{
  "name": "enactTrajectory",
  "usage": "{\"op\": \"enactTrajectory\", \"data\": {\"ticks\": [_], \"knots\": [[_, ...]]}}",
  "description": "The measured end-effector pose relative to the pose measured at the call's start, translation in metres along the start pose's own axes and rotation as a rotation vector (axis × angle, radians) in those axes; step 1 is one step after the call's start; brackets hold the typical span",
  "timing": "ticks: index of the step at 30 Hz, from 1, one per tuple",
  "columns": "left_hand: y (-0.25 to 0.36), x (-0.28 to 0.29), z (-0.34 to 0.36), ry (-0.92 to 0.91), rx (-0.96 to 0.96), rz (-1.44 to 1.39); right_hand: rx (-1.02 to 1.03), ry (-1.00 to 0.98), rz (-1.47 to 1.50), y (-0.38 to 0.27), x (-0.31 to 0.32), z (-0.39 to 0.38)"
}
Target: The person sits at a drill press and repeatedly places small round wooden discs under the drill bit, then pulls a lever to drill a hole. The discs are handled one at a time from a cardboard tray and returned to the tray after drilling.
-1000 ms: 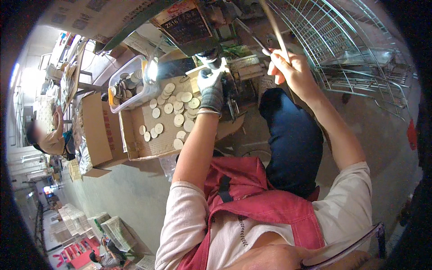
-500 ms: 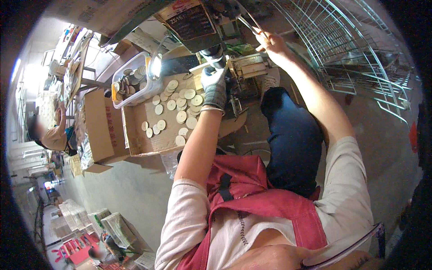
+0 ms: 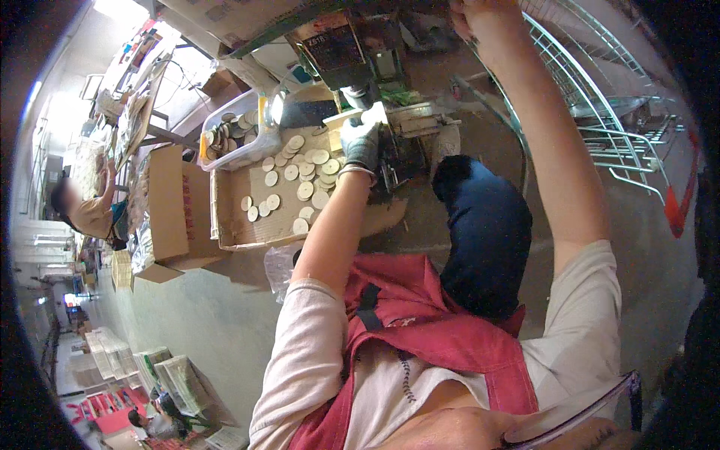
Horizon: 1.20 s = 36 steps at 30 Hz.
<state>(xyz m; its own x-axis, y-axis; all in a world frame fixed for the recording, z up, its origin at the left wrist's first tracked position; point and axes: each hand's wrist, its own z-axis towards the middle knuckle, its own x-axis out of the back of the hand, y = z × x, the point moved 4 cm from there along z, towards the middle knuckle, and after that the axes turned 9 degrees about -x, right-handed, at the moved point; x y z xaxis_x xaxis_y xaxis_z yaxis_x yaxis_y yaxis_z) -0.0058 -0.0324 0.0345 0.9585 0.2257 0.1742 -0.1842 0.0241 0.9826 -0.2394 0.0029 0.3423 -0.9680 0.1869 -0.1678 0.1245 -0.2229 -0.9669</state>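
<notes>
My left hand (image 3: 359, 142), in a grey-and-white glove, reaches in under the chuck (image 3: 360, 96) of a dark drill press (image 3: 328, 49). Its fingers are bent at the work spot beside a pale wooden block (image 3: 341, 127). Glare hides the fingertips and whatever they grip. Bare and raised high, my right hand (image 3: 491, 22) is partly cut off by the top edge, to the right of the machine. Its fingers are blurred, and no held thing shows. Just left of my gloved hand, several round wooden discs (image 3: 305, 191) with small centre holes lie in a shallow cardboard tray (image 3: 251, 234).
A clear plastic bin (image 3: 247, 154) of discs stands behind the tray, near a bright lamp (image 3: 278, 109). An open cardboard box (image 3: 169, 206) is at the left. Wire racks (image 3: 592, 112) rise at the right. A person (image 3: 94, 210) works at a far-left table.
My right hand has left the place where it gripped a lever and has moved up and to the right. My left hand stays under the chuck. The view has shifted slightly.
</notes>
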Motion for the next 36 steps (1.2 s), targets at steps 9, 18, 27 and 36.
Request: {"op": "enactTrajectory", "data": {"ticks": [9,18,27,36], "knots": [[0.018,0.008,-0.022,0.102,-0.072,0.313,-0.152,-0.054,0.183,0.054,-0.005,-0.057],[0.009,0.03,-0.068,0.073,0.511,-0.73,-0.175,0.006,0.104,0.07,0.003,-0.057],[0.104,0.269,0.014,0.294,-0.192,-0.459,-0.183,-0.074,0.078,0.074,-0.007,-0.055],[-0.002,0.382,0.005,-0.076,0.052,0.982,-0.193,-0.102,0.061,0.074,-0.013,-0.049]]}}
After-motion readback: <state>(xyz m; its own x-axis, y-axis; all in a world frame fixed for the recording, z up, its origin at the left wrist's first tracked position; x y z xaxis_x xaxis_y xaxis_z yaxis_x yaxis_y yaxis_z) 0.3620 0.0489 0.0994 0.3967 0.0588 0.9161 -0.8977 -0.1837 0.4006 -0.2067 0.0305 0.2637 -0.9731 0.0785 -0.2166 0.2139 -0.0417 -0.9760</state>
